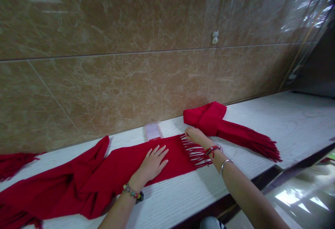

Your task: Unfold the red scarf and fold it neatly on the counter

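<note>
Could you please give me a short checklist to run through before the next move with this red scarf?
1. Left hand flat on the red scarf: ok.
2. Stretch between left hand and fringe smooth: ok, no large creases show.
3. Scarf free of bunching left of that hand: not ok, it lies in loose folds.
4. Right hand gripping the fringe: cannot tell; its fingers curl near the fringe's upper corner.
5. Folded scarf apart from the flat one: cannot tell, the right hand hides part of the gap.
</note>
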Tool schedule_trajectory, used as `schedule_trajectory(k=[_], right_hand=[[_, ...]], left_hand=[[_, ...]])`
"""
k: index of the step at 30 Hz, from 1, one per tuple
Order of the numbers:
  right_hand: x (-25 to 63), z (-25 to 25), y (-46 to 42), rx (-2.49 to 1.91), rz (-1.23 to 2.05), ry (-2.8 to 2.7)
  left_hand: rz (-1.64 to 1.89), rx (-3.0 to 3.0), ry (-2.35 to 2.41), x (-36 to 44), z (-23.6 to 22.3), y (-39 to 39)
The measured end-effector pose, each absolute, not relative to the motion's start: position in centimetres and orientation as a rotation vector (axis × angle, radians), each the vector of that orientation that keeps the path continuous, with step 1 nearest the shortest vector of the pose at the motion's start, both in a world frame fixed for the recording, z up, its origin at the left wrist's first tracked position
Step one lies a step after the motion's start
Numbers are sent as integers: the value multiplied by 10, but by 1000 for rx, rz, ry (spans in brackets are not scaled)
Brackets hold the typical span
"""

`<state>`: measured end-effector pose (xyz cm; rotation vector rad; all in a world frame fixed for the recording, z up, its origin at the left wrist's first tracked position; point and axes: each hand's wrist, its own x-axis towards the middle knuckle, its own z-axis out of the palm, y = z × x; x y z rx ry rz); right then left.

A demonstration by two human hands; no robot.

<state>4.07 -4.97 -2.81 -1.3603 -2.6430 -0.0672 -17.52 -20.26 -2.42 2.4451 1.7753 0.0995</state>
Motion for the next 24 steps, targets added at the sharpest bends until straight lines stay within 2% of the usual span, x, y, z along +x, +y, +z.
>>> schedule_trajectory(k=[4,8,13,15,19,24], right_hand=[[52,-27,-48,-1411,-50,-2608],[51,-21,-56,-1279,-16,-2611],[19,-29,-61,-945,101,-2511],[5,-38,-59,-909,151,-2530],[-11,-51,-57,-952,173,-2579],[-10,-54,-55,-1034,162,-2574]], left_hand=[[92,2442,1787,-173,-24,-205],[168,2505,1805,-176,-21,-205],[417,2426,2237,-214,-15,-198],[383,2286,2375,-241,-18,-195],[312,2226,2242,-283,-31,-193],[217,2107,2390,-287,-40,-196]])
